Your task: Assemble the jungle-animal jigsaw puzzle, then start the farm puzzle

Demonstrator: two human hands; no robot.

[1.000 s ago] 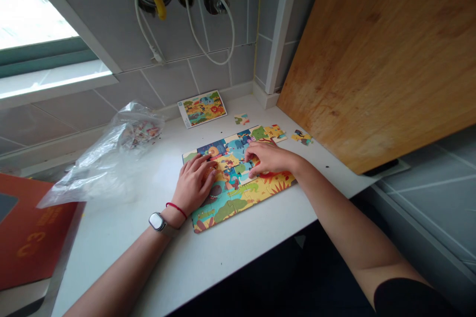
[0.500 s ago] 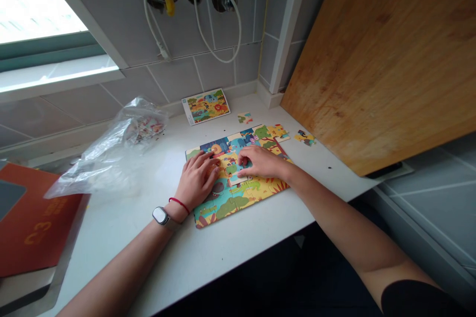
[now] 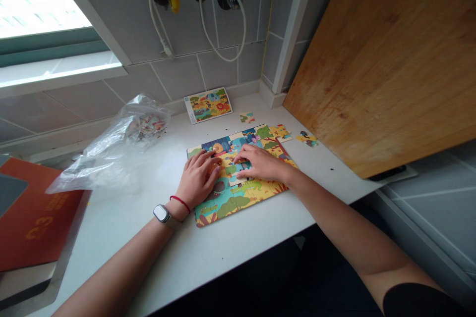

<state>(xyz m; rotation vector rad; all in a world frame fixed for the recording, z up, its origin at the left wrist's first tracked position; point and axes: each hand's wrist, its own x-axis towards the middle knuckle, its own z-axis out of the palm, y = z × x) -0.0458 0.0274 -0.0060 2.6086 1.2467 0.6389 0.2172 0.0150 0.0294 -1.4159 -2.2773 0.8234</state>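
A colourful cartoon-animal jigsaw puzzle (image 3: pixel 238 203) lies on the white counter, most of its pieces joined. My left hand (image 3: pixel 199 178) rests flat on its left part, fingers spread. My right hand (image 3: pixel 256 162) arches over the middle of the puzzle. Its thumb and fingers are curled about a puzzle piece (image 3: pixel 242 167), which they partly cover. A pale edge shows just below that spot. At the upper right corner, a yellow piece (image 3: pixel 280 132) sticks out past the puzzle's outline.
Loose pieces (image 3: pixel 308 138) lie to the right, and another piece (image 3: pixel 247 117) lies behind the puzzle. A picture card (image 3: pixel 208 105) leans near the wall. At left are a clear plastic bag (image 3: pixel 111 143) and an orange folder (image 3: pixel 33 218). A wooden board (image 3: pixel 386 69) stands at right.
My right hand's fingers have shifted slightly over the middle of the puzzle. My left hand stays in place. The view has moved a little.
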